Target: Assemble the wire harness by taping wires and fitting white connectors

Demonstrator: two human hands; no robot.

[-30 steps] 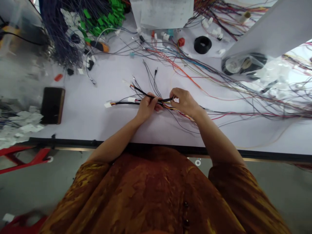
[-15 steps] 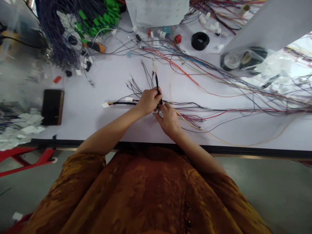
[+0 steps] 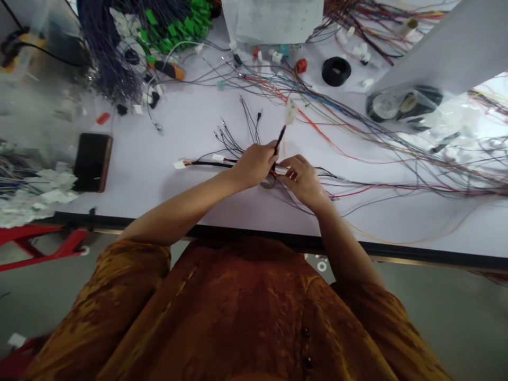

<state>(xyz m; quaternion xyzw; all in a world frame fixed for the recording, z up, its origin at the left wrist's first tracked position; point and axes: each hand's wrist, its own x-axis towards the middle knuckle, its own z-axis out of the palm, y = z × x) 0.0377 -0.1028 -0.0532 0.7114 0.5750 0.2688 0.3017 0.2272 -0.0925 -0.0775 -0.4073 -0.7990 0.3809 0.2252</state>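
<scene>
My left hand (image 3: pixel 254 163) is closed around a black-sleeved wire branch (image 3: pixel 279 138) that sticks up and away, ending in a white connector (image 3: pixel 290 111). My right hand (image 3: pixel 302 177) sits just to its right, fingers pinched on the wire bundle (image 3: pixel 282 170) where the two hands meet. A second black-sleeved branch (image 3: pixel 208 163) runs left from my left hand to a small white connector (image 3: pixel 179 165). Thin black loose wires (image 3: pixel 230 138) fan out behind the hands. All of it lies on the white table (image 3: pixel 159 169).
A dark phone (image 3: pixel 92 162) lies at the left near the table edge. Masses of coloured wires (image 3: pixel 397 153) stretch to the right. A black tape roll (image 3: pixel 335 71), green connectors (image 3: pixel 174 26), a paper sheet (image 3: pixel 278 18) and clear plastic bags (image 3: pixel 405 106) lie at the back.
The sleeved branch with the white connector, lying flat a second ago, was lifted by my left hand and now tilts to the right. My right hand shifted from below the bundle to its right side.
</scene>
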